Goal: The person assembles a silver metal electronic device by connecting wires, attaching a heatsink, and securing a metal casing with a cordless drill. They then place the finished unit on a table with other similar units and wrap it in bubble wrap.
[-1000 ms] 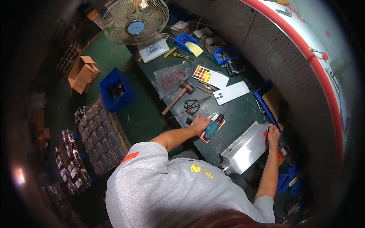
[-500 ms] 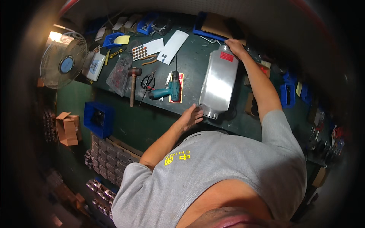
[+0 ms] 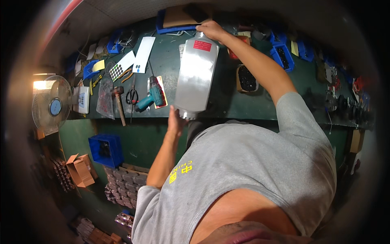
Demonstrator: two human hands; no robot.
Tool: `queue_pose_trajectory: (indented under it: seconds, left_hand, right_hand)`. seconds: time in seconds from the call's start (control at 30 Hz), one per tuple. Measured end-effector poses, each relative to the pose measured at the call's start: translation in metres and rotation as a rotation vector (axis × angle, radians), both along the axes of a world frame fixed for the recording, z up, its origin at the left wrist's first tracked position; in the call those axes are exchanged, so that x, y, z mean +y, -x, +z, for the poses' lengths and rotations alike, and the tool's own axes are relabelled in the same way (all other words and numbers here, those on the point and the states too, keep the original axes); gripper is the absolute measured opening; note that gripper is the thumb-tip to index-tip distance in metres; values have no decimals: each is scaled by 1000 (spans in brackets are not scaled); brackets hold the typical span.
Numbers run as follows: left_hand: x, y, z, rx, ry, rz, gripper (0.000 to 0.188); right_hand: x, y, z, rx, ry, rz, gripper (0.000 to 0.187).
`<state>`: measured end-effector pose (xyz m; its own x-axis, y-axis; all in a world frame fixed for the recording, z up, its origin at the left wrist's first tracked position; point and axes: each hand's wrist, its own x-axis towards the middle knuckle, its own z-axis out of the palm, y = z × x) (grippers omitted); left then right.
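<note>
A long silver sheet-metal casing [image 3: 197,75] with a red label [image 3: 202,45] near its far end is held over the dark green surface [image 3: 237,106], lengthwise between the far edge and the near edge. Its far end is grasped by the right hand [image 3: 213,31], whose fingers are curled around the narrow neck close to the far edge. The slotted near end is touched at its left corner by the left hand [image 3: 175,123], which is placed at the near edge; how far its fingers are closed cannot be told, as they are partly hidden. Whether any of the casing's weight is borne by the surface cannot be told either.

To the left of the casing, a teal-and-black cordless drill [image 3: 154,91] is laid partly over a red-bordered card [image 3: 162,94]. Farther left, toward the near edge, black-handled scissors [image 3: 131,97] and a wooden-handled hammer [image 3: 121,107] are set side by side, with a clear plastic bag [image 3: 105,97] just beside the hammer. A white sheet with blue dots [image 3: 144,55] is spread nearer the far edge, where a blue tray [image 3: 174,30] is placed.
</note>
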<state>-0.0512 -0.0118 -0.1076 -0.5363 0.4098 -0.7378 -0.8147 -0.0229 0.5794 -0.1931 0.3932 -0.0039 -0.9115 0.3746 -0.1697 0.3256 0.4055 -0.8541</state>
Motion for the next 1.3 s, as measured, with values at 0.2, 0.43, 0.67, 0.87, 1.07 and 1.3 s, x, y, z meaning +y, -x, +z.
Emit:
queue_pose_trajectory:
  seconds: [0.2, 0.43, 0.67, 0.87, 1.07, 1.3]
  left_hand:
    - [-42, 16, 99, 360, 141, -209, 65]
    - [-58, 1, 137, 467, 346, -254, 54]
    - [-18, 12, 198, 739, 450, -686, 68]
    - [26, 2, 243, 881, 336, -876, 85]
    - [68, 8, 261, 1299, 586, -1164, 74]
    - [115, 5, 241, 1726, 571, -993, 72]
  right_hand:
    - [3, -116, -59, 4, 388, -299, 51]
    - [-60, -223, -97, -190, 601, -499, 66]
    - [-85, -261, -153, -228, 793, -761, 60]
    - [-86, -269, -157, -206, 948, -808, 60]
    - [-77, -298, -188, -51, 911, -935, 55]
    - [-144, -339, -124, 353, 391, -1217, 42]
